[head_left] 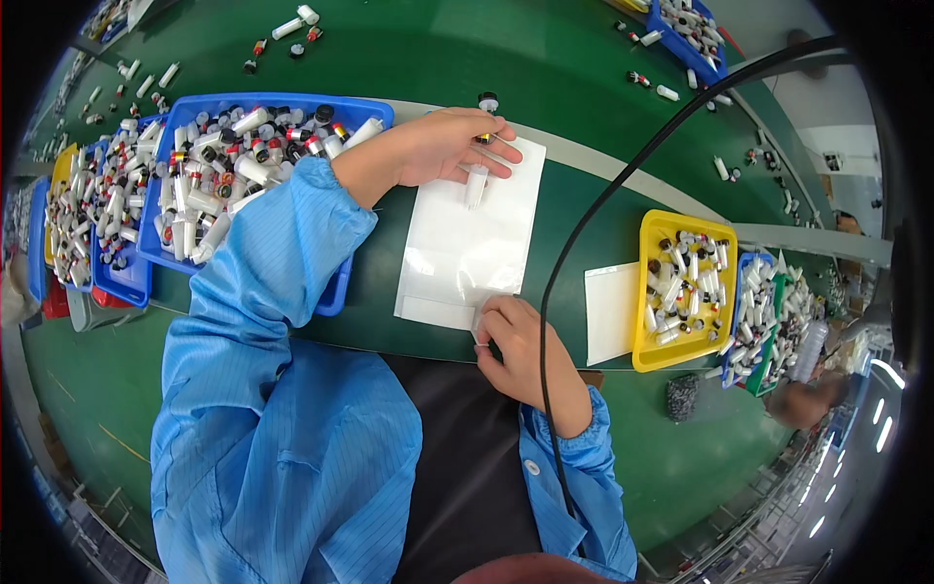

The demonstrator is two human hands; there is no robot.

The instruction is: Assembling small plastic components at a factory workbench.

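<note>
My left hand (pixel 449 146) reaches over the far end of a white sheet (pixel 462 243), fingers stretched and apart. Beneath its fingers lies a small white bottle (pixel 476 187), partly hidden; a yellow and black bit shows near the fingertips. Just past that hand is a small black cap-like piece (pixel 488 101). At the sheet's near edge my right hand (pixel 525 350) has its fingers curled together. Something small and translucent shows by its fingertips, too indistinct to name.
A blue bin (pixel 375 109) heaped with small bottles stands left, beside more bins. On the right are a yellow tray (pixel 642 336) of bottles and a white card (pixel 608 311). A black cable (pixel 603 200) crosses the view. Loose bottles lie on the green surface (pixel 409 58) beyond.
</note>
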